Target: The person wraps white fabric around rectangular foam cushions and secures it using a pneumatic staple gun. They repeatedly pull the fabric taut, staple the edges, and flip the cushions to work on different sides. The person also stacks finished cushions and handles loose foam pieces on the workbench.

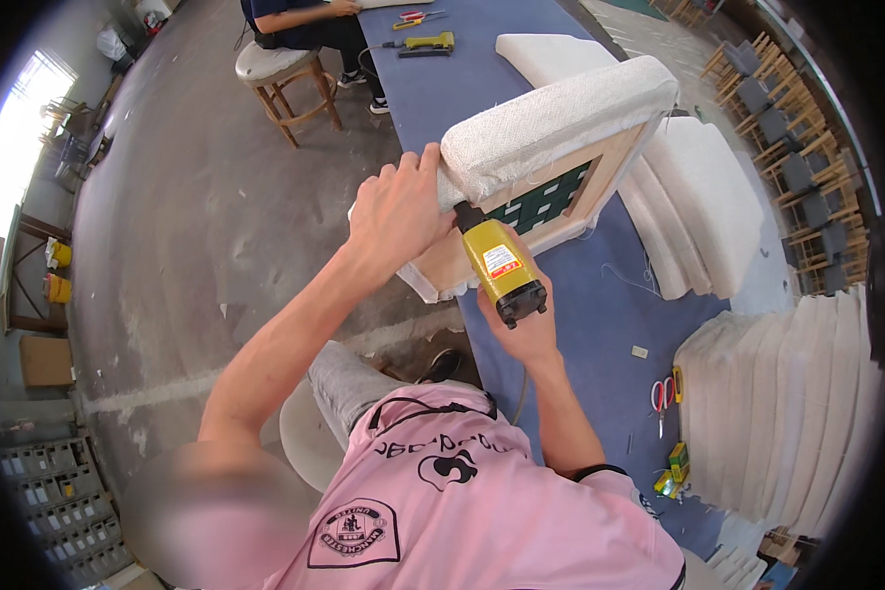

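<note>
A padded seat (560,123) in white fabric stands tilted on the blue table, its wooden frame and dark green webbing (551,200) facing me. My left hand (398,208) grips the seat's near left corner, fingers over the fabric. In my right hand (526,334) is a yellow and black staple gun (500,258), with its nose against the frame near my left fingers. The exact contact point is hidden behind the tool. A thin hose hangs down below my right hand.
Padded seats (693,206) lie stacked on the blue table (580,324). To the right stands a tall stack of pale cushions (777,403). Red-handled scissors (662,395) and small yellow-green boxes (675,472) lie nearby. Another staple gun (427,43) rests farther off, near a seated person (305,29).
</note>
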